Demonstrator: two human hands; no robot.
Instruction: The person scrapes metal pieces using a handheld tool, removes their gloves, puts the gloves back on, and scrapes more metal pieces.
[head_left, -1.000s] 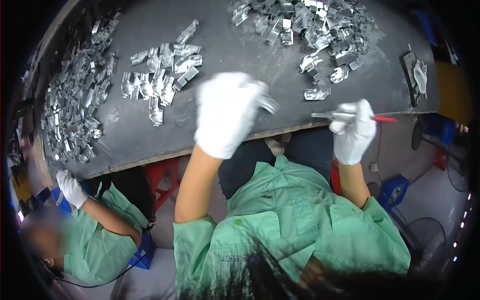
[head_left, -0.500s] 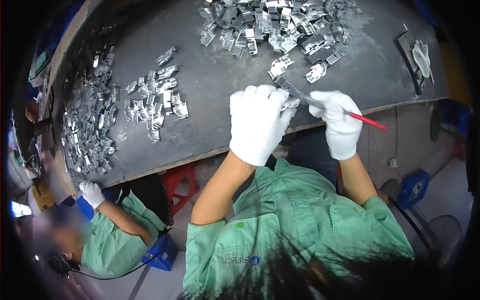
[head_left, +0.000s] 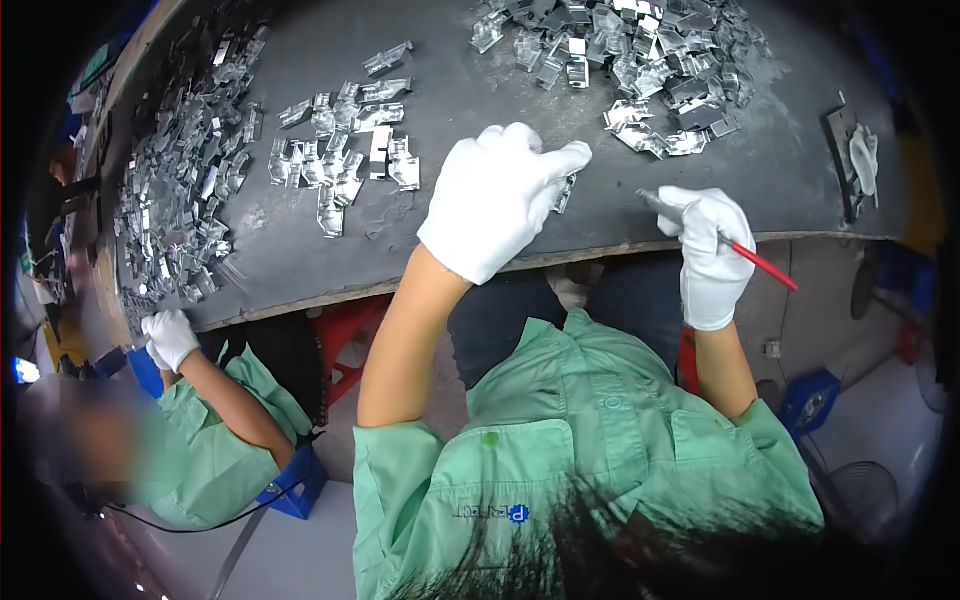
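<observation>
My left hand [head_left: 495,205], in a white glove, is closed over the tabletop near its front edge. A shiny bent metal piece [head_left: 564,195] pokes out under its fingers; the glove hides most of it. To the right, my gloved right hand [head_left: 712,250] is wrapped round a slim tool with a red handle [head_left: 765,266]. The tool's thin grey metal end points up and left, apart from the metal piece. Its exact kind is unclear.
A large heap of shiny metal pieces [head_left: 650,60] lies at the back. A smaller group [head_left: 340,150] and a long heap [head_left: 190,190] lie left. A co-worker's gloved hand [head_left: 170,338] is at the table's left corner. A flat bracket-like object [head_left: 848,165] lies far right.
My left hand has moved left and turned, its fingers now pointing right. My right hand has drawn the tool right, away from the metal piece. The camera view has shifted a little.
</observation>
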